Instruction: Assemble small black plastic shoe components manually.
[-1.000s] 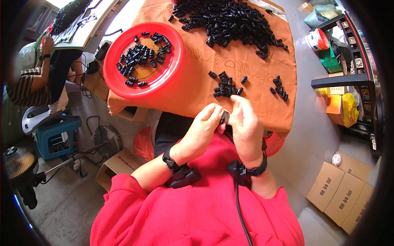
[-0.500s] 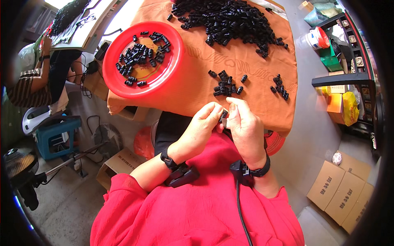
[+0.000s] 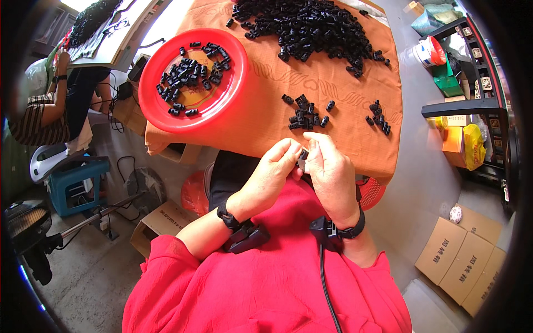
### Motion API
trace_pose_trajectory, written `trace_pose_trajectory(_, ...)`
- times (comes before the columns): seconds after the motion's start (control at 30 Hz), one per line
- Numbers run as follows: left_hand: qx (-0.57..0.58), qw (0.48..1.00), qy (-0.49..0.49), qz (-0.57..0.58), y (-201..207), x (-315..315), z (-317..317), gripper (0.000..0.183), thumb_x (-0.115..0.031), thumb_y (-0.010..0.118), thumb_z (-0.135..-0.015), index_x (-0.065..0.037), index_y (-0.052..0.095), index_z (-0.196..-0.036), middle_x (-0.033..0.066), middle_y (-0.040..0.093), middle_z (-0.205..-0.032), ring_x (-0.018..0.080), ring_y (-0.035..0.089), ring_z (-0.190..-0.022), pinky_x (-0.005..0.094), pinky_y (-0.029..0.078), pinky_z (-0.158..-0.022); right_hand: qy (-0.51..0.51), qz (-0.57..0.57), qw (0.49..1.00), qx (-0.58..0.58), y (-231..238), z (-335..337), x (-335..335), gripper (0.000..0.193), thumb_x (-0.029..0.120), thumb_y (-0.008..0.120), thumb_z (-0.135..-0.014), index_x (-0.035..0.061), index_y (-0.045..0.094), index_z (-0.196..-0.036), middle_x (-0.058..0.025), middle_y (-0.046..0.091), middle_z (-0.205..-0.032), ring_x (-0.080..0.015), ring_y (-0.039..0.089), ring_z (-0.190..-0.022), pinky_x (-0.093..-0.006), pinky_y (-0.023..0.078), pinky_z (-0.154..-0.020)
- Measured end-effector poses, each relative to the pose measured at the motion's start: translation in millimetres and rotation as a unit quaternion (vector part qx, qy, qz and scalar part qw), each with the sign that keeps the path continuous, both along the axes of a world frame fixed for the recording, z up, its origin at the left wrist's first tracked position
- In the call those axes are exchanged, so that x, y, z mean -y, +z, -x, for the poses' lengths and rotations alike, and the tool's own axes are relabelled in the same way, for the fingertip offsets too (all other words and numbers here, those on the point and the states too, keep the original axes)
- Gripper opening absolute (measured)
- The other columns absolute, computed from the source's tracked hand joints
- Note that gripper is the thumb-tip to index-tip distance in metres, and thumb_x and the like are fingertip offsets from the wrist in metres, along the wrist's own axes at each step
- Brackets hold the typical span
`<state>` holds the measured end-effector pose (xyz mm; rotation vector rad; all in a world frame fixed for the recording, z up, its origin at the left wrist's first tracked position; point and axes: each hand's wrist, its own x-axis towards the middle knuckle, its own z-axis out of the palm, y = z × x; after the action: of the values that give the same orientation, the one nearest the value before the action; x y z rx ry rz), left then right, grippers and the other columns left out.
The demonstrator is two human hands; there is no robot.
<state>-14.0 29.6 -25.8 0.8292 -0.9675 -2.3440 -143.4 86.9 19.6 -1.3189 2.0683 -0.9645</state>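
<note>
Just off the near edge of the table, my two hands meet at a small black plastic cord lock [image 3: 302, 156]. My left hand [image 3: 268, 175] pinches it from the left with thumb and forefinger. From the other side, the closed fingers of my right hand [image 3: 333, 176] grip it too, and a greyish bit shows between the hands. Fingertips hide most of the piece. A small cluster of similar black cord locks [image 3: 303, 116] lies on the orange cloth right beyond my hands. Farther right is a smaller group of cord locks [image 3: 379, 118].
A red round tray [image 3: 232, 100] holding several black pieces stands at the table's left. The large heap of black pieces [image 3: 316, 30] covers the far side. Cardboard boxes [image 3: 452, 255] and a shelf [image 3: 466, 108] stand right; a fan [image 3: 29, 222], blue stool [image 3: 69, 194] and another person [image 3: 47, 114] are left.
My right hand has shifted slightly left against the cord lock, and the piece has turned a little between my fingers. The groups on the table look the same.
</note>
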Motion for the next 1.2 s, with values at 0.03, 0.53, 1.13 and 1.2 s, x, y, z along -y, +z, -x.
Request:
trace_pose_trajectory(0.03,-0.002,1.000,-0.001,0.002,-0.1,0.0,-0.1,0.021,-0.023,0.047,-0.106,-0.006,0.057,-0.097,-0.0003,0.056,-0.083,0.0081,0.050,-0.074,0.0235,0.042,-0.069,0.000,0.000,1.000,0.001,-0.3,0.1,-0.2,0.019,0.017,0.052,-0.100,0.0035,0.063,-0.110,-0.0186,0.067,-0.070,-0.0372,0.068,-0.069,-0.0451,0.052,-0.059)
trace_pose_trajectory(0.53,0.007,0.999,0.000,0.040,-1.0,-2.0,-0.3,0.021,-0.021,0.046,-0.107,-0.006,0.055,-0.096,-0.0013,0.054,-0.083,0.0077,0.050,-0.074,0.0237,0.041,-0.068,0.012,-0.011,0.999,0.029,4.6,0.3,-2.3,0.019,0.015,0.052,-0.099,0.0030,0.062,-0.111,-0.0160,0.067,-0.072,-0.0352,0.069,-0.069,-0.0434,0.052,-0.060)
trace_pose_trajectory(1.13,-0.001,0.999,0.010,0.030,2.7,-5.0,0.5,0.021,-0.020,0.046,-0.107,-0.005,0.055,-0.097,-0.0009,0.051,-0.082,0.0083,0.047,-0.074,0.0240,0.040,-0.070,-0.031,0.063,0.997,-0.012,-9.1,-3.9,-7.4,0.020,0.010,0.056,-0.098,0.0026,0.061,-0.115,-0.0177,0.066,-0.072,-0.0329,0.069,-0.066,-0.0407,0.052,-0.057)
trace_pose_trajectory(1.2,0.013,0.999,-0.001,0.036,6.8,-4.9,0.3,0.022,-0.021,0.046,-0.107,-0.004,0.056,-0.098,-0.0008,0.051,-0.082,0.0084,0.047,-0.074,0.0240,0.040,-0.071,-0.070,0.103,0.992,0.031,-7.6,1.3,-7.8,0.023,0.008,0.056,-0.098,0.0034,0.060,-0.121,-0.0163,0.066,-0.074,-0.0267,0.070,-0.066,-0.0367,0.053,-0.058)
